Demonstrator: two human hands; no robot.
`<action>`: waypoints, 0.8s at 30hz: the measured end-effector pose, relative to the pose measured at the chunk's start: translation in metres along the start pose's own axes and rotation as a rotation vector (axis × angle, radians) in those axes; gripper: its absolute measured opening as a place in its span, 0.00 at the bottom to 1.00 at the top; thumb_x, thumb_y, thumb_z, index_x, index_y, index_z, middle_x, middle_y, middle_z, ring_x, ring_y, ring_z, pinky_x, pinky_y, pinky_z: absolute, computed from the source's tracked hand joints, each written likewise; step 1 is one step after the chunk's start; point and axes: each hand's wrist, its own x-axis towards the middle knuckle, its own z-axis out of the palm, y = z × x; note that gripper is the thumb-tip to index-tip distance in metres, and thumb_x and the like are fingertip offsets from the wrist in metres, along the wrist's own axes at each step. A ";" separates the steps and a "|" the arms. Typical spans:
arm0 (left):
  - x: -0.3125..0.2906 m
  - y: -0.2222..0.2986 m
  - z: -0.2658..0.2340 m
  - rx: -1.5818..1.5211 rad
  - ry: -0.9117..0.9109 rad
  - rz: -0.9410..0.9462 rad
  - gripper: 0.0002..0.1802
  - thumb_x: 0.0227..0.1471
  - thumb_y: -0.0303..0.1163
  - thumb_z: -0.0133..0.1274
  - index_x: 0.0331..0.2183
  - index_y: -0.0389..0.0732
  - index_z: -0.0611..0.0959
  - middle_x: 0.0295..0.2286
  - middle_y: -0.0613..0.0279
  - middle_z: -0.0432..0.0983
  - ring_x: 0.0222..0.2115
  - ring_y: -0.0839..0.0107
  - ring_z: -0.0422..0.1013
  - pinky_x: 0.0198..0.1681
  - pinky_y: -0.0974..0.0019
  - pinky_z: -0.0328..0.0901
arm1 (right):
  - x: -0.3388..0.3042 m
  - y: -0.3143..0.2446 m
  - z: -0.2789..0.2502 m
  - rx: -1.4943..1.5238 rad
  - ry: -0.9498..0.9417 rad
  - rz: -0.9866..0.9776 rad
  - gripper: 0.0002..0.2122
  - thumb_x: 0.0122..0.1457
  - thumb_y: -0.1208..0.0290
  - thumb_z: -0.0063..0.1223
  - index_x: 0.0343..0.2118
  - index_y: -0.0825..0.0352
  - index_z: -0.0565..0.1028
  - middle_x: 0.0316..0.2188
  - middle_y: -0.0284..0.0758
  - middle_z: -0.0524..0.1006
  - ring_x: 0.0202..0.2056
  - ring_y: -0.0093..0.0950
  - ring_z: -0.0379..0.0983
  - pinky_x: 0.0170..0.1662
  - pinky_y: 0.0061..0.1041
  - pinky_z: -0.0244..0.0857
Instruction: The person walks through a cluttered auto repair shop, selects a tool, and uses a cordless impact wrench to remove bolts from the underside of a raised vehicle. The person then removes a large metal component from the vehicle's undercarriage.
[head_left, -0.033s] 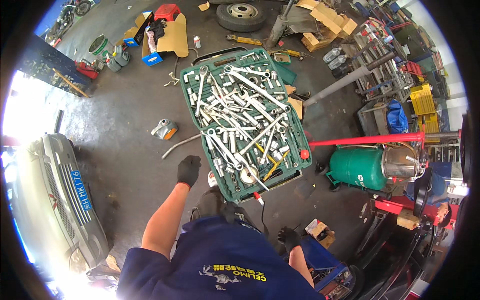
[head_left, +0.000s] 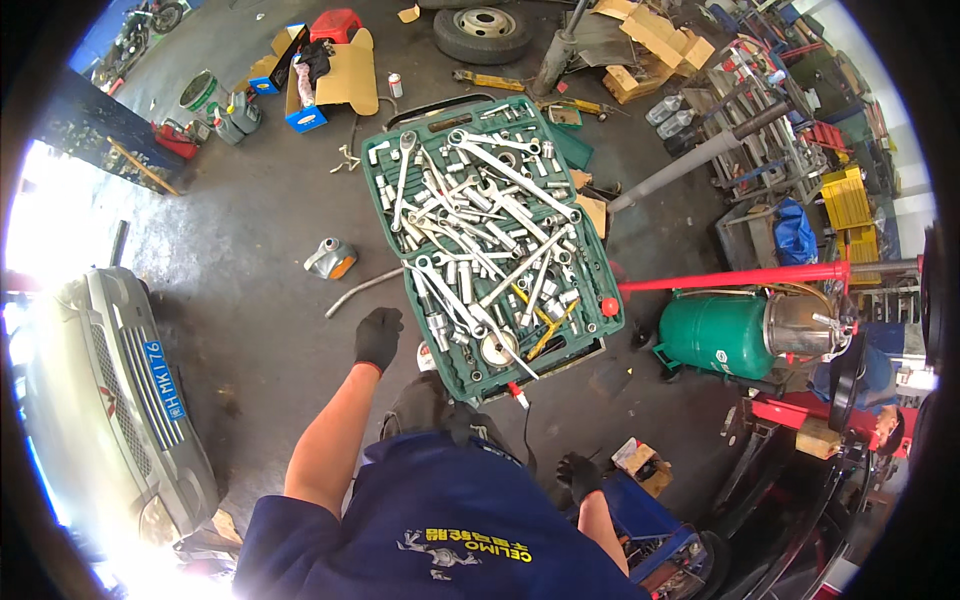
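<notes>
My left hand [head_left: 378,338] wears a dark glove and hangs beside the near left edge of a green tool case [head_left: 458,386], not touching it. Its fingers are loosely bent, with nothing seen in them. On the right, my gloved right hand [head_left: 579,478] is held low near a blue cart [head_left: 630,505]; its fingers look slightly apart and no held thing shows. The case lies unfolded in front of me, heaped with sockets, ratchets and wrenches. A long ratcheting wrench [head_left: 515,175] crosses its far half, and a yellow-handled tool [head_left: 545,335] lies in the near half.
A silver car [head_left: 130,400] stands at the left. Right of the case are a red bar [head_left: 735,278] and a green tank [head_left: 715,333]. A metal container [head_left: 332,259] with orange lies on the floor. A tire [head_left: 482,35] and cardboard boxes [head_left: 345,75] are farther off. Another person [head_left: 875,385] is at the right edge.
</notes>
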 end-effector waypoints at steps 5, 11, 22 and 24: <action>0.018 0.030 -0.017 0.054 0.055 0.064 0.19 0.58 0.43 0.49 0.35 0.36 0.85 0.29 0.52 0.83 0.29 0.60 0.79 0.36 0.60 0.70 | -0.006 0.016 -0.008 0.059 -0.087 -0.002 0.10 0.65 0.66 0.50 0.26 0.54 0.65 0.20 0.26 0.63 0.20 0.23 0.60 0.24 0.25 0.57; 0.088 0.035 -0.035 0.435 0.020 0.472 0.07 0.54 0.29 0.50 0.36 0.40 0.80 0.27 0.51 0.78 0.28 0.51 0.77 0.30 0.50 0.69 | -0.018 0.081 -0.034 -0.171 0.299 -0.174 0.07 0.66 0.61 0.47 0.32 0.55 0.71 0.28 0.29 0.73 0.27 0.29 0.69 0.29 0.30 0.61; 0.195 0.024 -0.031 0.724 -0.050 0.772 0.08 0.50 0.24 0.50 0.35 0.40 0.81 0.31 0.49 0.78 0.34 0.49 0.75 0.35 0.50 0.69 | -0.023 0.232 0.114 0.204 0.481 -0.105 0.14 0.66 0.57 0.43 0.42 0.60 0.76 0.32 0.33 0.77 0.28 0.29 0.74 0.32 0.30 0.69; 0.204 0.026 -0.036 0.737 -0.092 0.886 0.07 0.49 0.25 0.51 0.33 0.39 0.81 0.32 0.50 0.78 0.35 0.50 0.75 0.36 0.50 0.69 | -0.021 0.240 0.150 0.305 0.509 -0.113 0.12 0.66 0.60 0.44 0.41 0.61 0.77 0.29 0.34 0.77 0.27 0.28 0.74 0.31 0.29 0.69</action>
